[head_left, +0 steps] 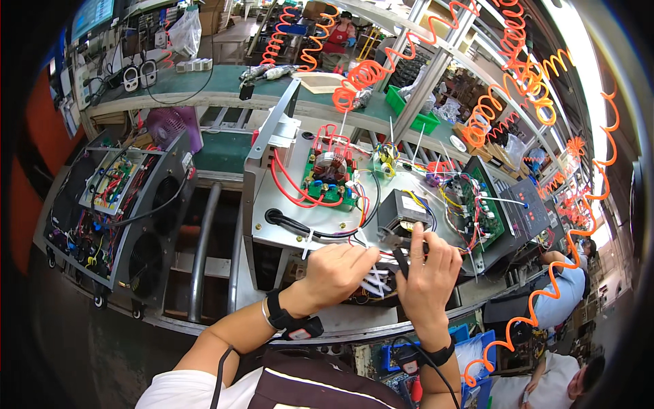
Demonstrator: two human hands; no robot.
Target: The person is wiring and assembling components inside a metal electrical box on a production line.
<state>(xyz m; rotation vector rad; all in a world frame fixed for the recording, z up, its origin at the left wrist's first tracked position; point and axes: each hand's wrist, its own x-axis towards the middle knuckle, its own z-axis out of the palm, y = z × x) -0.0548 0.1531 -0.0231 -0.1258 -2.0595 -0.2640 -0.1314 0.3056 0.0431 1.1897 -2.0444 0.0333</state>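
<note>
Left: an open-sided wheeled power unit (122,218). Centre: a metal chassis (320,221) carrying a green circuit board (315,178) with a toroidal coil (332,162); a black cable (330,236) crosses its near side. The left hand (338,273), at the near edge, has curled fingers, thumb and forefinger pressed together. White strands (375,281), probably cable-tie tails, hang between the hands. The right hand (430,283) grips black-handled pliers (401,262), forefinger extended; the grey head lies just beside a black transformer (395,215). Right: a dark control panel (524,208).

Possible faults: a misaligned bite could nick the cable's insulation; a hard tug by the left hand could strain it; a slip of the pliers could scrape the transformer. Obscured: anything pinched in the left fingertips, the exact bite point, and the right palm
</note>
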